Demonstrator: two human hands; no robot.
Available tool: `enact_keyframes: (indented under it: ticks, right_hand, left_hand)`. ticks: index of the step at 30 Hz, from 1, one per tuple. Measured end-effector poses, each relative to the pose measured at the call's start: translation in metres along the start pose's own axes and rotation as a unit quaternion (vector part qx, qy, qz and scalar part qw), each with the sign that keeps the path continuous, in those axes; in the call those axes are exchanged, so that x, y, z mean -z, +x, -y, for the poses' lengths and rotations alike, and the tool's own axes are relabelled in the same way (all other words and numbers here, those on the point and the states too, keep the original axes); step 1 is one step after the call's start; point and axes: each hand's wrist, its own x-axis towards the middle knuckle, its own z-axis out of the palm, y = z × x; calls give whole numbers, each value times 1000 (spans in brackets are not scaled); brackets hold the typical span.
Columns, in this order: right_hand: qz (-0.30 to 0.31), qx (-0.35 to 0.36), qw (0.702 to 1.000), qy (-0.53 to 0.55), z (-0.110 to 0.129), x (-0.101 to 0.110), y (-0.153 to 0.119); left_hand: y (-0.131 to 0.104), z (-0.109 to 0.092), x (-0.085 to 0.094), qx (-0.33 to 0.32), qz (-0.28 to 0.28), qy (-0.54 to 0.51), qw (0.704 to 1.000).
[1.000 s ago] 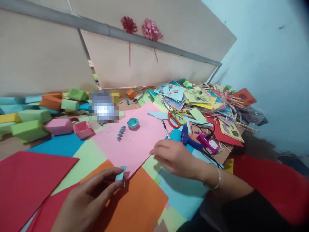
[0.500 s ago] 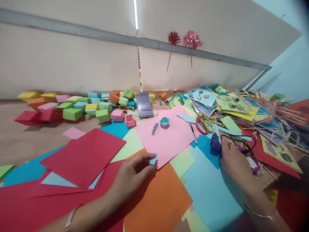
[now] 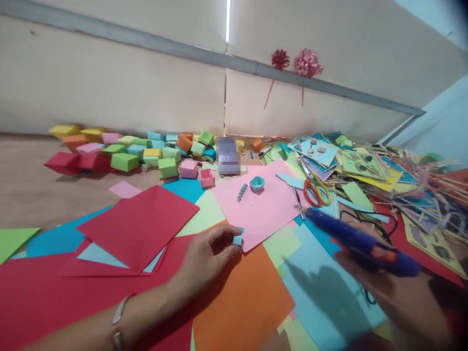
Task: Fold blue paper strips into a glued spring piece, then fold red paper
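- Right hand, motion-blurred, its sleeve end cut off at the frame edge, grasps a blue glue gun that hides part of its fingers.
- Left hand pinches a light-blue paper piece, partly covered by the fingertips.
- Beyond the left hand, a pixelated object is unreadable.
- Nearer it, a teal paper cup.

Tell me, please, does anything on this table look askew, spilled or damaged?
At right, picture cards and loose sticks overlap at uneven angles in a jumbled heap, which looks untidy. Nothing looks spilled or damaged.
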Motion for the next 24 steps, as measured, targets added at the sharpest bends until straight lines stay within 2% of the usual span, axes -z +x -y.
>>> enact_keyframes:
  ticks: [1,2,3,5,7,13,21,24]
  right_hand:
    - [31,18,999,36,4,-9,8]
    - [90,40,987,125,8,-18,15]
    - [122,39,975,184,13,-25,21]
    - [145,37,953,265,21,-36,28]
    - [136,29,947,288,27,-42,27]
    - [147,38,963,220,30,-54,18]
    - [66,107,980,152,40,-61,19]
    - [56,127,982,126,43,-61,19]
  left_hand:
    - [-1,1,0,-8,-9,10,1000]
    - [-1,1,0,-15,-15,22,1000]
    - [-1,2,0,-21,-16,35,999]
    - [0,2,1,-33,-16,58,998]
    - [1,0,3,-48,-22,88,995]
    - [1,-6,5,-107,-10,190,976]
    - [-5,-1,4,-136,16,234,963]
    - [-9,-4,2,-137,30,232,962]
